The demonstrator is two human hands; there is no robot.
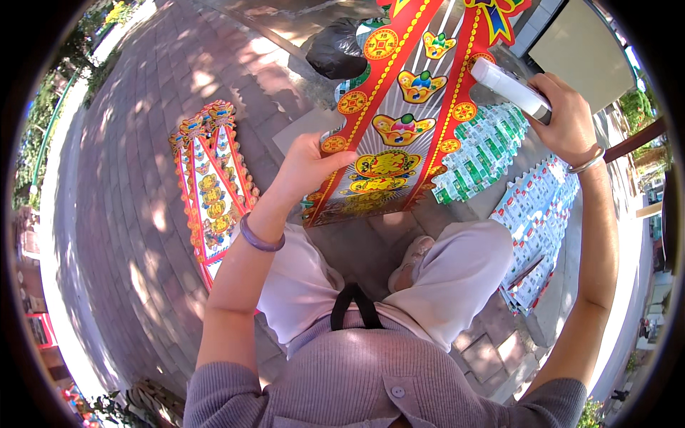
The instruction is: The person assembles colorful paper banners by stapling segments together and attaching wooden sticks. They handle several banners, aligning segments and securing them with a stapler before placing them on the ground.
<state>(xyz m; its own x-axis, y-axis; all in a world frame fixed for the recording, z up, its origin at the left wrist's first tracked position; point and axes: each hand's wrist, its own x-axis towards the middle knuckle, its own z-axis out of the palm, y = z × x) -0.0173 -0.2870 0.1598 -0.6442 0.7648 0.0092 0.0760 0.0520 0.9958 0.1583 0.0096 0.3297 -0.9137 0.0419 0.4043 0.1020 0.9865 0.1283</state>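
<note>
My left hand (312, 166) grips the left edge of a tall red and silver printed cardboard panel (403, 139), its thumb on the front. The panel stands upright before my knees, with scalloped sides, yellow ingot pictures and a bow shape at the top. In my right hand (567, 118) is a white, long, stapler-like tool (510, 87), its end at the panel's upper right edge. My fingers are closed around it; whether it touches the panel I cannot tell. Behind the panel's right side shows a green and white printed sheet (485, 151) with a zigzag edge.
Several similar red and white panels (212, 182) lie on the brick paving (125, 150) at left. A stack of blue and white printed sheets (539, 221) lies at right. A black plastic bag (335, 48) sits behind the panel; a beige board (581, 46) stands at upper right.
</note>
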